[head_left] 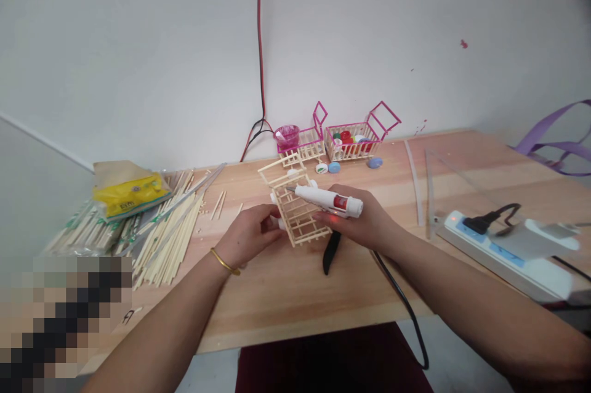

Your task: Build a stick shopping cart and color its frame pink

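In my left hand [253, 230] is a small shopping cart [302, 217] built from thin wooden sticks, tilted, its fingers closed on the cart's left side. My right hand [364, 217] grips a white glue gun [323, 197] with a red window and a black cord. The gun's metal tip is over the cart's upper end, near the handle; whether it touches is unclear. Below the cart a curved black piece [330, 254] shows; I cannot tell if it belongs to the gun.
Two finished-looking carts with pink rims [353, 143] [307, 149] stand by the wall, one holding a pink cup [287, 137]. Bottle caps [333, 167] lie before them. Wooden sticks [170, 245] and a yellow packet [132, 193] are left. A power strip [503, 257] sits right.
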The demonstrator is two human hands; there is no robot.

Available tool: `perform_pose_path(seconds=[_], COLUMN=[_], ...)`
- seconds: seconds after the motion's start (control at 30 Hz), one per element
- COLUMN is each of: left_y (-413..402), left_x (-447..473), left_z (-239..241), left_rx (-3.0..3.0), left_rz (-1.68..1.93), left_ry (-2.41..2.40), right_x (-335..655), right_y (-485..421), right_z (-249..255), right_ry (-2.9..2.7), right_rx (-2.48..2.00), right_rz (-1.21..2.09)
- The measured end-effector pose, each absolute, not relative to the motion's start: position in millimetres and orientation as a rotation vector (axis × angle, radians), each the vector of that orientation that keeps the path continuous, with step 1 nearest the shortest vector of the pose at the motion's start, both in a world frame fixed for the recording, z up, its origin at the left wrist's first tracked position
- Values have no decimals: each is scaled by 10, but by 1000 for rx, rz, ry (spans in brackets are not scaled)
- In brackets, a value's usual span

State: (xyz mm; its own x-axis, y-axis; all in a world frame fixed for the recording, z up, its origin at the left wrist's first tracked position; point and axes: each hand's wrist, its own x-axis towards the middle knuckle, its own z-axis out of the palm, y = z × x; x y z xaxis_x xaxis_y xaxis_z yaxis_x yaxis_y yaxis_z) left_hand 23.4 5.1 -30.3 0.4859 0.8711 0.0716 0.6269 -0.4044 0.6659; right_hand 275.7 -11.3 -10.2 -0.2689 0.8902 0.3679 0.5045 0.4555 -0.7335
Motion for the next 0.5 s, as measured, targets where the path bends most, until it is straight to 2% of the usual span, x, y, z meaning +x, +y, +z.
perform_pose_path(seconds=[0.5], left_y=[49], left_x=[296], left_z=[-346], left_rx=[2106], left_rz=[650], left_ry=[1249], right_x=[2786], right_y=[-139], right_z=[-37], right_ry=[-1754], right_rx=[-1200], right_rz=[642])
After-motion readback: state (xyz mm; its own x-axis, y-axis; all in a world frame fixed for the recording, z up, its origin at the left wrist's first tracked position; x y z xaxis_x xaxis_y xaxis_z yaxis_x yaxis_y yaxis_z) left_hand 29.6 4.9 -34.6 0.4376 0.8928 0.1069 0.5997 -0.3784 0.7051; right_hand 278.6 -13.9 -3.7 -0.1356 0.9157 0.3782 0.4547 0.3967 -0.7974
